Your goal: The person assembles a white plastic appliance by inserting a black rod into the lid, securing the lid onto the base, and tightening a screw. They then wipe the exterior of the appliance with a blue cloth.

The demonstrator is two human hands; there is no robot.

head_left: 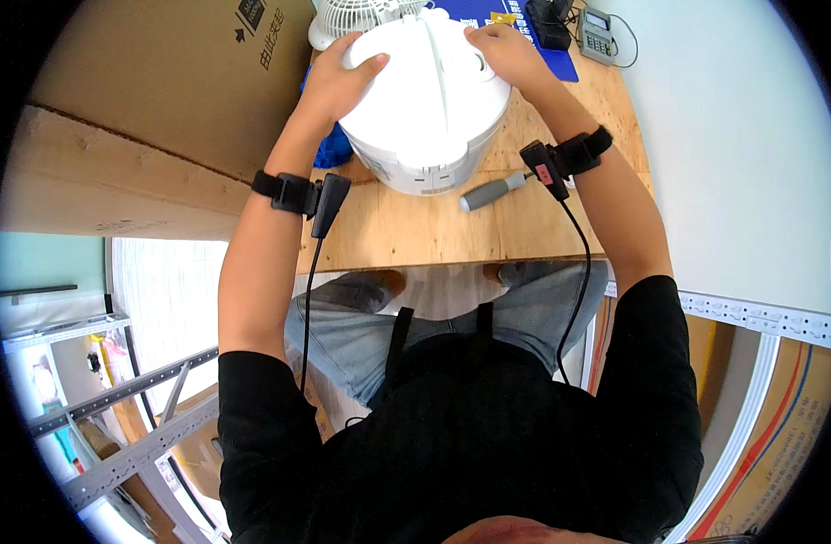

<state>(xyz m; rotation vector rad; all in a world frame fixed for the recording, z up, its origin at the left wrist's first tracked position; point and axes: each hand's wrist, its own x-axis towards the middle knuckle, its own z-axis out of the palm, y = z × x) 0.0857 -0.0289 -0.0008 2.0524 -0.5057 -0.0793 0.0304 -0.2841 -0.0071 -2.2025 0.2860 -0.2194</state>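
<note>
A round white lidded appliance (402, 104), shaped like a rice cooker, stands on the wooden table. My left hand (336, 82) grips its far left rim, with the thumb lying on the lid. Over the far right rim curls my right hand (513, 60), thumb on top beside an oval recess. The fingertips of both hands are partly hidden behind the rim. Just right of the appliance's near side lies a screwdriver (491, 193) with a grey handle, touched by neither hand. Each wrist wears a black strap with a cabled module.
A big cardboard box (162, 91) walls off the left side. White fan-like grille (357, 18) stands behind the appliance, blue crumpled material (332, 150) beside it. A blue sheet (560, 65), black device (550, 25) and grey keypad device (597, 38) occupy the far right of the wooden table (388, 227).
</note>
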